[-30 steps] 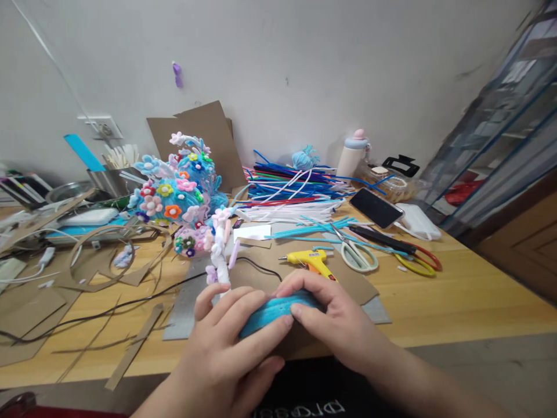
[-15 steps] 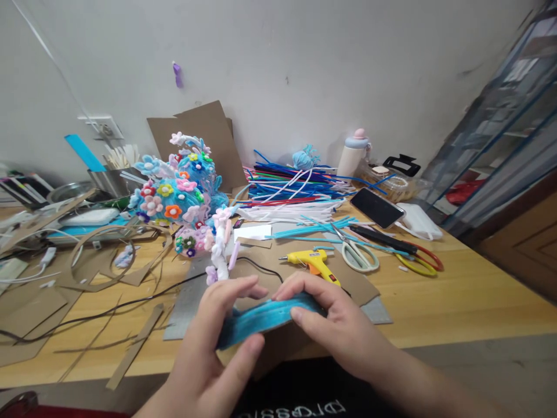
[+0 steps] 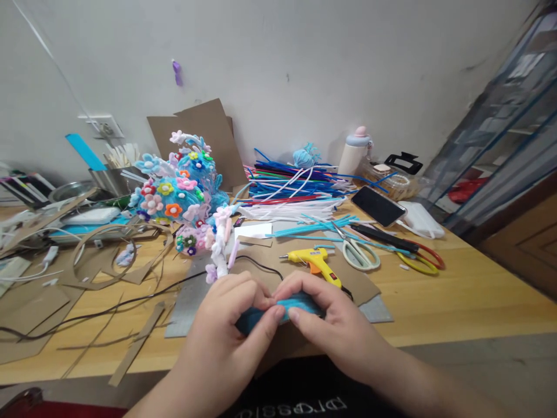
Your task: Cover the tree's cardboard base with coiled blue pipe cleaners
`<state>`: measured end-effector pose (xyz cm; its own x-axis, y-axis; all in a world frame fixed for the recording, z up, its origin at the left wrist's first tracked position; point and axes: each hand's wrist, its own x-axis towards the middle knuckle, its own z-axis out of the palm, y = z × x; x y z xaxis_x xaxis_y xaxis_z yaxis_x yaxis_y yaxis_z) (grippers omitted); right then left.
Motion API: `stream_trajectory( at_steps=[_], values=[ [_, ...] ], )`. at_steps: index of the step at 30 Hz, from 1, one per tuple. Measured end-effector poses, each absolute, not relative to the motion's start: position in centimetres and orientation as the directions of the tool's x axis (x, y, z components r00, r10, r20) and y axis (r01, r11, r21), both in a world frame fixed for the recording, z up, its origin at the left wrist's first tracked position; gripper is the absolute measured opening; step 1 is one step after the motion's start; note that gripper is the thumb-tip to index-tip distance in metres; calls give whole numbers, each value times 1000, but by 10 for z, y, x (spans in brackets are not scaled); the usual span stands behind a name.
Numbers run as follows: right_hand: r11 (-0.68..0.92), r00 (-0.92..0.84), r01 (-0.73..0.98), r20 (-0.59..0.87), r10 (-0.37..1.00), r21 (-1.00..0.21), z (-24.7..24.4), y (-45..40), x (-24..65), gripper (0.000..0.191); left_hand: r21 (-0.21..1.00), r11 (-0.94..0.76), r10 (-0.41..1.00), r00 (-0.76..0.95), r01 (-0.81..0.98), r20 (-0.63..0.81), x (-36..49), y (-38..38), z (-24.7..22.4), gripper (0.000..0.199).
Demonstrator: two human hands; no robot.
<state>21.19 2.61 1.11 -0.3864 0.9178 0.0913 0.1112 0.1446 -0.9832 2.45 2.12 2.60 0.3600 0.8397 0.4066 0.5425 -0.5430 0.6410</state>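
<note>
Between my hands, close to the table's front edge, is a curved blue fuzzy strip (image 3: 300, 303) that looks wrapped in pipe cleaners. My left hand (image 3: 237, 319) pinches it near its middle, thumb in front and fingers behind. My right hand (image 3: 328, 310) grips its right part the same way, and the two thumbs almost meet. Both hands cover much of the strip. Just beyond my fingers lies a yellow glue gun (image 3: 311, 261), nozzle to the left. A white stem with pale flowers (image 3: 221, 244) stands behind my left hand.
A colourful pipe-cleaner flower piece (image 3: 178, 186) stands at the back left. Bundled pipe cleaners (image 3: 296, 186), scissors (image 3: 359, 252), pliers (image 3: 418, 255) and a phone (image 3: 378, 206) lie right of it. Cardboard scraps (image 3: 134, 345) and a black cord (image 3: 143, 299) spread over the left side.
My left hand has moved right along the blue strip, and its thumb and fingers have closed on it beside my right hand. The right hand stays nearly in place.
</note>
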Motion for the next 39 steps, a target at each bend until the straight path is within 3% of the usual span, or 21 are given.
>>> stream_trajectory(
  at_steps=[8, 17, 22, 29, 34, 36, 39],
  values=[
    [157, -376, 139, 95, 922, -978, 8, 27, 214, 16, 730, -571, 805, 432, 375, 408, 11, 25, 23, 20],
    [150, -385, 146, 84, 919, -978, 8, 27, 214, 14, 631, -622, 782, 396, 464, 481, 13, 22, 19, 8],
    [153, -363, 161, 86, 928, -975, 6, 29, 216, 16, 676, -627, 779, 334, 388, 531, 6, 21, 8, 31],
    [159, -335, 160, 97, 937, -974, 7, 32, 214, 14, 602, -633, 773, 354, 486, 527, 6, 24, 5, 21],
    [156, -334, 169, 92, 938, -973, 6, 32, 215, 15, 615, -628, 778, 358, 477, 517, 5, 24, 0, 23],
    [146, -329, 167, 84, 941, -975, 5, 32, 216, 16, 650, -622, 781, 280, 436, 559, 5, 22, -8, 28],
    [118, -320, 159, 62, 945, -980, 5, 32, 216, 17, 677, -641, 708, -62, 361, 704, 7, 18, -24, 28]
  ],
)
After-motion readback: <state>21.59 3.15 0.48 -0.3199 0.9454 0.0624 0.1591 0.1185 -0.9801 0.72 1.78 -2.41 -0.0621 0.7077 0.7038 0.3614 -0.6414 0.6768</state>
